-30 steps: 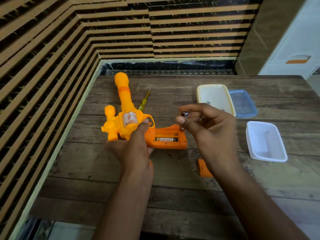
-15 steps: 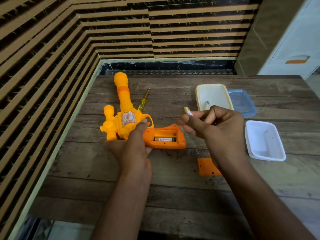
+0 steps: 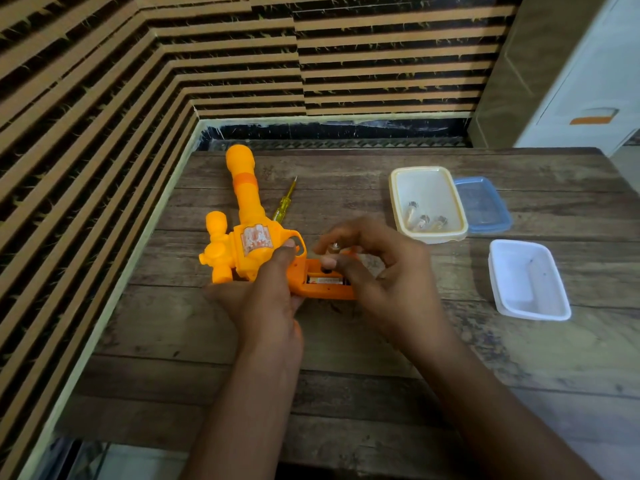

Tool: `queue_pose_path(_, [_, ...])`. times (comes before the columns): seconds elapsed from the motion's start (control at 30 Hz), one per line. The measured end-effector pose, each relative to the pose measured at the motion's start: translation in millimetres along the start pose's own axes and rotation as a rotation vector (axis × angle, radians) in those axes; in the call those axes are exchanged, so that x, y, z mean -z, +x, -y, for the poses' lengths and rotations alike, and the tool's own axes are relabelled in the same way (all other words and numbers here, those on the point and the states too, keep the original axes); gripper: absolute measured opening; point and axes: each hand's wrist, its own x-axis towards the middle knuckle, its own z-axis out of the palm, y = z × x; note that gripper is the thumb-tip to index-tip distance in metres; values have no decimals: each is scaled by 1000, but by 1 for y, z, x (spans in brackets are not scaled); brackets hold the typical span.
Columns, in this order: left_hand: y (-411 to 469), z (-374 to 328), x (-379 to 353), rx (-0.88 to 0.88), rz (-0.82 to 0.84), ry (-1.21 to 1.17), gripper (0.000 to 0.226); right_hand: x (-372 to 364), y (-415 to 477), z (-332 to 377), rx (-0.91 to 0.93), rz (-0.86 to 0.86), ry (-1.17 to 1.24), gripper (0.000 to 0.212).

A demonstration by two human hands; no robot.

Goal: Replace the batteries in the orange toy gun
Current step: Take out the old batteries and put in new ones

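Head view, centre: left hand (image 3: 266, 303) grips the likely light, rigid orange toy gun (image 3: 250, 242) by its body; right hand (image 3: 384, 271) pinches a smooth battery (image 3: 334, 246).

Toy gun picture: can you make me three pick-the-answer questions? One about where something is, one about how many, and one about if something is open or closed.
1. Where is the yellow screwdriver?
A) on the floor
B) on the table, beside the barrel of the toy gun
C) stuck in the wall

2. How many batteries lie in the cream tub?
A) one
B) six
C) three

3. The gun's battery compartment is:
A) open
B) screwed shut
C) taped over

Answers: 1 B, it lies just right of the barrel; 2 C, three show inside; 3 A, no cover is on it and one battery shows inside.
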Motion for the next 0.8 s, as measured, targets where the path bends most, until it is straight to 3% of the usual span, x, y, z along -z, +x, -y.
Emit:
queue_pose_path(0.37, [0, 6, 0, -48, 33, -1, 35, -3, 3, -12, 295, 114, -264, 30])
queue_pose_path(0.6, [4, 6, 1, -25, 18, 0, 50, 3, 5, -20, 78, 105, -208, 32])
queue_pose_path(0.8, [5, 7, 1, -28, 9, 10, 41, 4, 7, -21, 100, 119, -144, 32])
